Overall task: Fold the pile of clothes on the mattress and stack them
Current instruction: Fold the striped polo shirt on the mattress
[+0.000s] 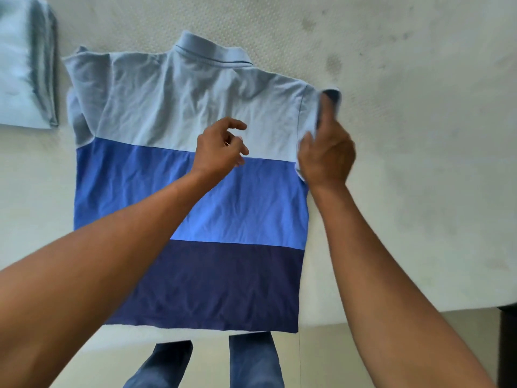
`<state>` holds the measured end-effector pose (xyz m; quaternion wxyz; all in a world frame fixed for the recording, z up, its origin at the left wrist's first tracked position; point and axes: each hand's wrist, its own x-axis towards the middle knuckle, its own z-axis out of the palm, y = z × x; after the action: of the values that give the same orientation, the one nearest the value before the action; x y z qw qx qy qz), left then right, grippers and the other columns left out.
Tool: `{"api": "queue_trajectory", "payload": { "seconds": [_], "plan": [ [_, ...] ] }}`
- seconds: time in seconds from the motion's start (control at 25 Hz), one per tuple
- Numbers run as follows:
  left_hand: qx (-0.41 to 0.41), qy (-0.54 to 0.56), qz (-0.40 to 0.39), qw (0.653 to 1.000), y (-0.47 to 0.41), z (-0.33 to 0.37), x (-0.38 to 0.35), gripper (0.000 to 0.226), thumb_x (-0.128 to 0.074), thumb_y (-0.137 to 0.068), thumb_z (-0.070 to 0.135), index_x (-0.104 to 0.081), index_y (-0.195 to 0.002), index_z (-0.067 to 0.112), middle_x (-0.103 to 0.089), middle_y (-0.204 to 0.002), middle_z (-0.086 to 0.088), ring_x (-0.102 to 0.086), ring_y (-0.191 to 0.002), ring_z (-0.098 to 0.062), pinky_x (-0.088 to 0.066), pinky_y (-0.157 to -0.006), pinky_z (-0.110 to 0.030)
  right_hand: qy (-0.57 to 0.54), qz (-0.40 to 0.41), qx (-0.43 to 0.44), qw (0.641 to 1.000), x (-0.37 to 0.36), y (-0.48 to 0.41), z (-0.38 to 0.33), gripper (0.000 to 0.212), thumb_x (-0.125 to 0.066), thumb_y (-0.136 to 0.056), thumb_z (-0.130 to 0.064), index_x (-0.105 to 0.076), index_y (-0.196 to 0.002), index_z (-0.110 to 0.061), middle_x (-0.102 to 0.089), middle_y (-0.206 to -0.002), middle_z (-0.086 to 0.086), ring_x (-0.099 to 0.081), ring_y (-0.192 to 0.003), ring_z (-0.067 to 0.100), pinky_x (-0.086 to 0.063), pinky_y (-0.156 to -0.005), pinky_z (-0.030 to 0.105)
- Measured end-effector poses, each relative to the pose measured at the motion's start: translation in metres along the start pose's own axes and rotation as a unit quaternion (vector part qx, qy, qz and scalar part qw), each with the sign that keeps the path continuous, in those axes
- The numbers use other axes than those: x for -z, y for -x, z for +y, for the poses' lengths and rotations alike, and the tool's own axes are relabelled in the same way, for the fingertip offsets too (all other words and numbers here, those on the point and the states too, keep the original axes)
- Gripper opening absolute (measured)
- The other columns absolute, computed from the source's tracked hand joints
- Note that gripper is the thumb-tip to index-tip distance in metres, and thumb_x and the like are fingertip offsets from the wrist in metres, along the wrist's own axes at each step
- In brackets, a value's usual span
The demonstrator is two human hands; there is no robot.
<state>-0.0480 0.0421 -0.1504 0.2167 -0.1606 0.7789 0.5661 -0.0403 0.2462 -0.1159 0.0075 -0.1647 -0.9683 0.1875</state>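
Head view shows the striped shirt (237, 219) flat on the mattress (405, 135), mid-frame; the right hand (326, 155) pinches its sleeve (312, 107), the left hand (221, 149) hovers with loose, empty fingers (237, 125); the fold looks just begun, so next the sleeve likely goes inward.

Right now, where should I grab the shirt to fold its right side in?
Grab the sleeve near its cuff end, coming from the right. The shirt lies flat, and that sleeve sticks out past its side edge, so it is probably loose enough to lift. The right hand grips it there; the left hand hovers over the middle, holding nothing.
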Motion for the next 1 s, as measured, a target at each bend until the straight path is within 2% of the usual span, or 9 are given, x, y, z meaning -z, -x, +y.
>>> {"api": "queue_trajectory", "payload": {
  "seconds": [0.12,0.2,0.32,0.4,0.48,0.64,0.8,0.92,1.0],
  "plan": [
    [0.205,0.168,-0.053,0.963,-0.015,0.005,0.001,0.041,-0.052,-0.105,0.042,-0.064,-0.119,0.006,-0.074,-0.096,-0.021,-0.073,-0.079,-0.030,-0.061,-0.076,-0.043,-0.030,-0.046,0.135,0.989,-0.009,0.019,-0.038,0.078,-0.061,-0.093,-0.029,-0.026,-0.162,-0.030,-0.071,-0.120,-0.001,-0.071,-0.084,0.023,-0.055,-0.068,0.037],
    [0.256,0.205,-0.075,0.942,-0.022,0.003,-0.001,0.057,-0.043,-0.105,0.056,-0.063,-0.118,0.004,-0.074,-0.097,-0.018,-0.074,-0.086,-0.030,-0.062,-0.080,-0.042,-0.094,-0.052,0.042,0.993,-0.019,0.034,-0.023,0.069,-0.063,-0.092,-0.033,-0.036,-0.156,-0.028,-0.070,-0.119,-0.003,-0.071,-0.093,0.020,-0.056,-0.076,0.036],
    [0.230,0.180,-0.057,0.955,-0.024,-0.004,-0.009,0.040,-0.059,-0.102,0.043,-0.064,-0.109,0.004,-0.075,-0.098,-0.018,-0.075,-0.084,-0.028,-0.063,-0.072,-0.036,-0.148,-0.066,-0.195,0.967,-0.032,0.077,0.033,0.050,-0.064,-0.092,-0.031,-0.052,-0.138,-0.018,-0.072,-0.111,0.001,-0.068,-0.105,0.025,-0.053,-0.091,0.039],
    [0.210,0.127,-0.055,0.968,-0.022,-0.007,-0.015,0.029,-0.071,-0.096,0.033,-0.066,-0.104,0.005,-0.074,-0.100,-0.018,-0.073,-0.079,-0.025,-0.063,-0.068,-0.035,-0.179,-0.097,-0.248,0.947,-0.035,0.119,0.068,0.039,-0.069,-0.092,-0.035,-0.058,-0.125,-0.018,-0.073,-0.092,-0.004,-0.070,-0.093,0.022,-0.054,-0.090,0.041],
    [0.205,0.072,-0.067,0.974,-0.021,-0.009,-0.023,0.028,-0.081,-0.088,0.029,-0.065,-0.098,0.008,-0.071,-0.098,-0.015,-0.071,-0.078,-0.024,-0.063,-0.065,-0.034,-0.177,-0.152,-0.244,0.941,-0.033,0.160,0.088,0.035,-0.073,-0.090,-0.044,-0.059,-0.114,-0.024,-0.070,-0.078,-0.009,-0.069,-0.078,0.014,-0.057,-0.082,0.039],
    [0.191,0.027,-0.071,0.979,-0.018,-0.007,-0.037,0.029,-0.086,-0.083,0.016,-0.058,-0.078,0.014,-0.067,-0.079,-0.008,-0.065,-0.062,-0.019,-0.061,-0.062,-0.032,-0.136,-0.262,-0.226,0.928,-0.033,0.244,0.116,0.046,-0.069,-0.079,-0.066,-0.062,-0.091,-0.022,-0.070,-0.084,-0.009,-0.066,-0.078,0.014,-0.057,-0.075,0.036],
    [0.155,-0.001,-0.056,0.986,-0.017,-0.012,-0.044,0.023,-0.078,-0.087,0.008,-0.058,-0.078,0.013,-0.067,-0.083,-0.011,-0.064,-0.058,-0.019,-0.061,-0.057,-0.030,-0.148,-0.310,-0.247,0.906,-0.028,0.318,0.134,0.032,-0.076,-0.084,-0.052,-0.063,-0.087,-0.023,-0.068,-0.082,-0.012,-0.065,-0.075,0.012,-0.055,-0.072,0.033],
    [0.087,-0.001,-0.042,0.995,-0.015,-0.010,-0.042,0.012,-0.067,-0.090,0.004,-0.058,-0.093,0.012,-0.067,-0.088,-0.016,-0.071,-0.060,-0.024,-0.061,-0.055,-0.035,-0.170,-0.247,-0.245,0.922,-0.021,0.351,0.130,0.027,-0.074,-0.091,-0.038,-0.067,-0.110,-0.021,-0.074,-0.092,-0.006,-0.069,-0.081,0.019,-0.059,-0.077,0.038],
    [0.006,-0.002,-0.009,1.000,-0.013,-0.002,-0.036,0.013,-0.058,-0.091,0.007,-0.058,-0.102,0.014,-0.067,-0.089,-0.016,-0.073,-0.066,-0.027,-0.061,-0.055,-0.035,-0.148,-0.160,-0.213,0.952,-0.018,0.366,0.110,0.029,-0.070,-0.095,-0.029,-0.065,-0.119,-0.014,-0.074,-0.087,0.003,-0.069,-0.075,0.028,-0.055,-0.067,0.034]
  ]
}}
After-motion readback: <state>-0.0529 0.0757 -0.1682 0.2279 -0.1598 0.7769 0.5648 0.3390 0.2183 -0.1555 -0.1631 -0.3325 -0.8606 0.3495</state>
